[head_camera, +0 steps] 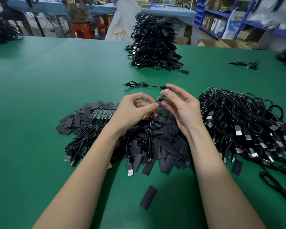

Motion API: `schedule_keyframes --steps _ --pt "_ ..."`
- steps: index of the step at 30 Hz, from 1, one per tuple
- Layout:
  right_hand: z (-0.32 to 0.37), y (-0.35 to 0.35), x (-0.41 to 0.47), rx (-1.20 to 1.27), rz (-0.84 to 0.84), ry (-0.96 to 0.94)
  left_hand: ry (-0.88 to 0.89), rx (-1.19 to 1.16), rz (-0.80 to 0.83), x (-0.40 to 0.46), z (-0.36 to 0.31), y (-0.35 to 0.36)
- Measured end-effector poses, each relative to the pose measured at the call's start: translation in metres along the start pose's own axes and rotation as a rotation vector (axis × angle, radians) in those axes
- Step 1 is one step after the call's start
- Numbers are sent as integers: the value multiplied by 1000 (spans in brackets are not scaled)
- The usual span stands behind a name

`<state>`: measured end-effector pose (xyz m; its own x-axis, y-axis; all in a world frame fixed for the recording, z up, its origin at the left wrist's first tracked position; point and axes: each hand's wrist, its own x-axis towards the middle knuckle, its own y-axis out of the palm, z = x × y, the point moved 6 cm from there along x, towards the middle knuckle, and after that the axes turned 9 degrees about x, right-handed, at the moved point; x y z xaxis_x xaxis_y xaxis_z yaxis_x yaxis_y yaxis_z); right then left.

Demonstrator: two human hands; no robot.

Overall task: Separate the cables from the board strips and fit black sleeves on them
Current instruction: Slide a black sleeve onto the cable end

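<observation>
Two hands pinch between them: left hand (135,109) the limp, light cable (149,129), right hand (180,104) the thin, slippery sleeve (160,98); best gripped close to the cable's tip

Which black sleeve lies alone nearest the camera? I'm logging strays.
The single black sleeve on bare green mat between the forearms, apart from the sleeve pile; another stray lies farther right.

I see both bare forearms reaching forward, hands raised close together. My left hand (135,111) pinches with curled fingers; my right hand (180,106), just beside that pinch, grips between thumb and forefinger.
</observation>
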<state>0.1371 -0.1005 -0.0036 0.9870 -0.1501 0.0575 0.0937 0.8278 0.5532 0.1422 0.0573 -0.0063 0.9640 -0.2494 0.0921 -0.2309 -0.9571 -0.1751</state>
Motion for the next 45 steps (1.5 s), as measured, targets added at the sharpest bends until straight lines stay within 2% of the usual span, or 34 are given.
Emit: schedule_keyframes --steps 5,8,10,13,18,22,26,31,35,41,45 --pt "0 -3 0 -16 -6 17 -75 -30 64 -2 0 4" --pt "2 -6 0 -51 14 54 -93 -67 25 -1 -6 1" --pt "3 -10 1 -70 -6 68 -95 -6 -29 3 -13 -3" --pt "8 -18 1 -72 -75 69 -65 175 -43 22 -33 -9" --pt "11 -27 1 -77 -150 82 6 671 28 88 -68 -17" --pt "10 -28 3 -102 -147 95 -60 951 132 132 -45 -15" --pt "6 -31 7 -116 -122 113 -45 1091 106 158 -16 -5" --pt "3 -34 10 -115 -107 121 -40 1157 85 169 5 6" --pt "2 -33 11 -123 -97 122 28 1191 -64 163 -4 -1" --pt "-2 -30 11 -144 -143 123 63 786 -221 97 -16 -36" --pt "-7 -21 9 -238 -129 112 45 697 -346 38 -6 -54"
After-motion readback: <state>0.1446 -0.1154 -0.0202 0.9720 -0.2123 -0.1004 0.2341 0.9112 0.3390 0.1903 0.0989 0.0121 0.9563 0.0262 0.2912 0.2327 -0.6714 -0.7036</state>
